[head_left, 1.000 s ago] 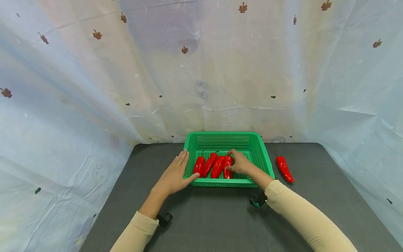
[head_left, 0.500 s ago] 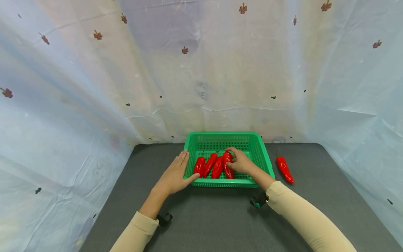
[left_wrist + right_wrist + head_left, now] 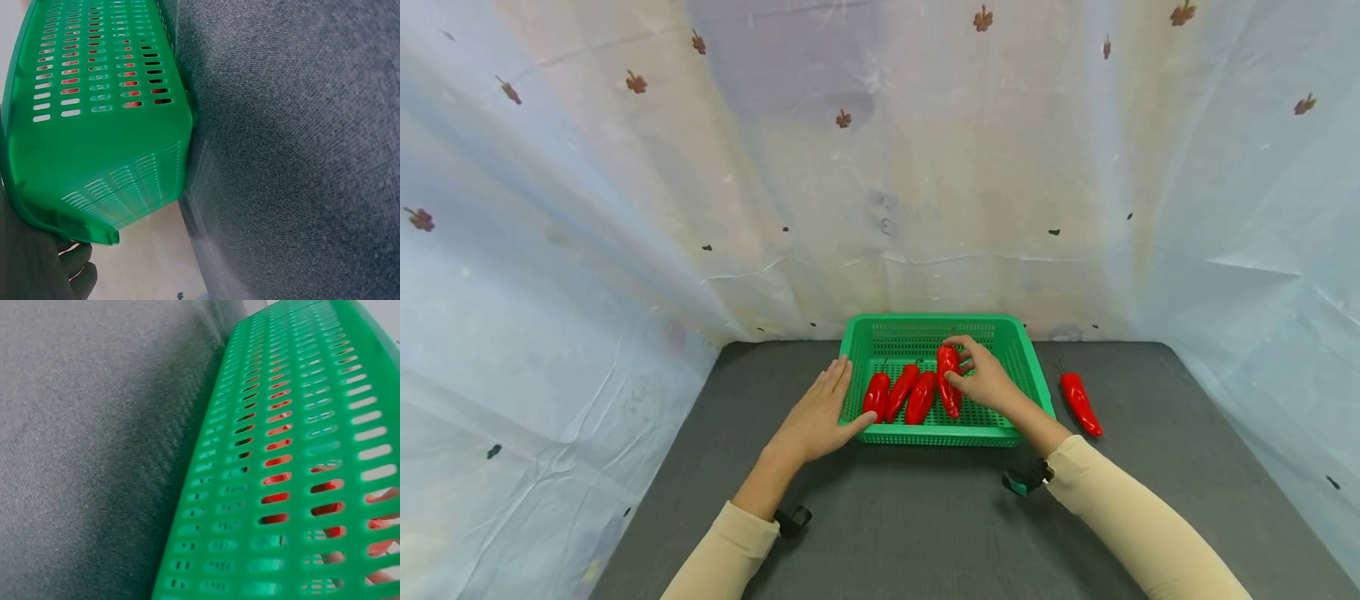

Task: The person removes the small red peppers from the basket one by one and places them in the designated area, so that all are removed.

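In the head view we see the right hand [image 3: 988, 382] pinching a red chili pepper [image 3: 949, 379] between thumb and fingers, inside the green plastic basket [image 3: 925, 431], right of its middle. A second strip of red shows along this pepper's right edge; we cannot tell whether it is another pepper, nor whether the held one touches the basket floor. Three chili peppers [image 3: 902, 392] lie in a row to its left, and a lone chili pepper [image 3: 1080, 405] lies on the dark grey table [image 3: 917, 525] just outside the right wall. The left hand [image 3: 817, 417] rests at the near left corner, fingers straight and together, thumb spread over the front rim. The left wrist view adds what we miss from above: fingertips [image 3: 80, 262] beside the corner below the rim, and the basket's slotted outer walls. From the right wrist we get the woven texture of the tabletop and the front wall up close, with red showing only in pieces through its slots; the grip itself is mostly hidden there.
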Motion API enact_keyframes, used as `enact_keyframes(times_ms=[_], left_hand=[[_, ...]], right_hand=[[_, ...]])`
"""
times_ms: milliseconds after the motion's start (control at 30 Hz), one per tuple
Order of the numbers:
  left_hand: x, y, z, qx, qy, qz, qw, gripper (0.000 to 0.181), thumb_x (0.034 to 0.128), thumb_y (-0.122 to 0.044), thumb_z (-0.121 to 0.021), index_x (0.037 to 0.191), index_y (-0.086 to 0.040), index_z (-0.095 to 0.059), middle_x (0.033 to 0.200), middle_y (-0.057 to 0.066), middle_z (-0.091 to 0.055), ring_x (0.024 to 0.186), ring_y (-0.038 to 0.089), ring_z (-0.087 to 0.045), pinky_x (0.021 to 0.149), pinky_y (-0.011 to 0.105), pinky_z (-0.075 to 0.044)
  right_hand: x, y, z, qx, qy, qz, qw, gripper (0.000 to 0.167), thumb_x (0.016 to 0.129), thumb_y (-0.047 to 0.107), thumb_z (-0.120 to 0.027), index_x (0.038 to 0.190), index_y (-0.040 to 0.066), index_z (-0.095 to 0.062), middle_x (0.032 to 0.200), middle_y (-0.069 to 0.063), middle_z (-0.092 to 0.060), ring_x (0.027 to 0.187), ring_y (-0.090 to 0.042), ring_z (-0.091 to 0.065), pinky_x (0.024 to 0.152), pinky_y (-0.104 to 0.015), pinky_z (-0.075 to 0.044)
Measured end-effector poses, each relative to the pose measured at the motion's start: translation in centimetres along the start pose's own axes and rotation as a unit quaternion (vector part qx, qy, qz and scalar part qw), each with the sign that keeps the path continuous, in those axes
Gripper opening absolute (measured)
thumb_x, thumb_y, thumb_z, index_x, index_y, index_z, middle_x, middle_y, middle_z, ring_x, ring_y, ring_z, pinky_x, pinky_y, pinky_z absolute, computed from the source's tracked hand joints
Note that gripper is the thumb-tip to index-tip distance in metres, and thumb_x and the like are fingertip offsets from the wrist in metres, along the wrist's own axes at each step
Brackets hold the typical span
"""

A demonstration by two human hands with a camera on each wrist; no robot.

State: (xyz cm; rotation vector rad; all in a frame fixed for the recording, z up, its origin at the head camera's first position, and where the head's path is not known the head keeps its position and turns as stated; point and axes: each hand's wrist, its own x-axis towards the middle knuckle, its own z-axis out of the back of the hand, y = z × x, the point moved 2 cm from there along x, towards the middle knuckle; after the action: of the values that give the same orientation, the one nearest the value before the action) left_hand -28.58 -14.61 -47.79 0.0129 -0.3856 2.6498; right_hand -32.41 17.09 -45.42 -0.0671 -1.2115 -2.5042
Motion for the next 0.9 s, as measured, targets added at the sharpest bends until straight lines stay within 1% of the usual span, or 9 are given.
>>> enact_keyframes(times_ms=[167, 367, 467, 567, 733, 900], left_hand=[[0.0, -0.1, 0.1, -0.001, 0.002, -0.002, 1.0, 0.107, 0.1037, -0.077, -0.042, 0.172, -0.004, -0.005, 0.181, 0.011, 0.001, 0.167, 0.029, -0.002, 0.136, 0.047, -0.01], [0.0, -0.1, 0.2, -0.003, 0.0, -0.003, 1.0, 0.107, 0.1036, -0.078, -0.041, 0.172, -0.004, -0.005, 0.181, 0.012, 0.0, 0.167, 0.029, -0.003, 0.136, 0.047, -0.009], [-0.1, -0.1, 0.1, -0.001, 0.0, 0.0, 1.0, 0.107, 0.1034, -0.078, -0.041, 0.172, -0.004, -0.005, 0.181, 0.012, 0.0, 0.167, 0.029, -0.003, 0.136, 0.047, -0.01], [-0.1, -0.1, 0.1, 0.0, -0.001, 0.001, 1.0, 0.107, 0.1032, -0.079, -0.041, 0.172, -0.005, -0.005, 0.181, 0.012, -0.001, 0.167, 0.029, -0.003, 0.135, 0.047, -0.01], [-0.1, -0.1, 0.1, 0.001, -0.004, 0.001, 1.0, 0.108, 0.103, -0.079, -0.041, 0.172, -0.004, -0.006, 0.181, 0.012, -0.002, 0.167, 0.029, -0.004, 0.135, 0.048, -0.012], [0.0, -0.1, 0.0, 0.004, -0.002, 0.003, 1.0, 0.107, 0.1029, -0.079, -0.041, 0.172, -0.005, -0.005, 0.181, 0.012, -0.001, 0.167, 0.029, -0.003, 0.135, 0.047, -0.011]], right_hand=[[-0.4, 0.0, 1.1, 0.007, -0.018, 0.007, 0.9998, 0.056, 0.103, 0.006, -0.073, 0.154, 0.007, -0.051, 0.129, -0.029, -0.061, 0.108, -0.044, -0.066, 0.076, -0.047, -0.063], [-1.3, 0.4, 3.0, 0.027, -0.04, 0.022, 0.9986, 0.056, 0.103, 0.004, -0.071, 0.156, 0.006, -0.05, 0.134, -0.03, -0.059, 0.109, -0.044, -0.064, 0.088, -0.054, -0.062], [-1.8, 0.7, 4.0, 0.042, -0.046, 0.026, 0.9977, 0.058, 0.104, 0.005, -0.071, 0.157, 0.005, -0.047, 0.136, -0.03, -0.057, 0.11, -0.044, -0.064, 0.092, -0.056, -0.061], [-2.3, 0.6, 4.9, 0.043, -0.053, 0.024, 0.9974, 0.06, 0.105, 0.007, -0.071, 0.159, 0.006, -0.044, 0.138, -0.03, -0.055, 0.112, -0.045, -0.064, 0.094, -0.057, -0.06], [-3.2, 0.1, 6.3, 0.024, -0.074, 0.009, 0.9969, 0.062, 0.104, 0.011, -0.072, 0.16, 0.008, -0.044, 0.141, -0.03, -0.056, 0.115, -0.046, -0.064, 0.099, -0.061, -0.058], [-4.1, -0.4, 7.3, 0.028, -0.089, 0.002, 0.9957, 0.061, 0.104, 0.01, -0.073, 0.158, 0.006, -0.045, 0.141, -0.03, -0.058, 0.114, -0.046, -0.065, 0.098, -0.062, -0.059]])
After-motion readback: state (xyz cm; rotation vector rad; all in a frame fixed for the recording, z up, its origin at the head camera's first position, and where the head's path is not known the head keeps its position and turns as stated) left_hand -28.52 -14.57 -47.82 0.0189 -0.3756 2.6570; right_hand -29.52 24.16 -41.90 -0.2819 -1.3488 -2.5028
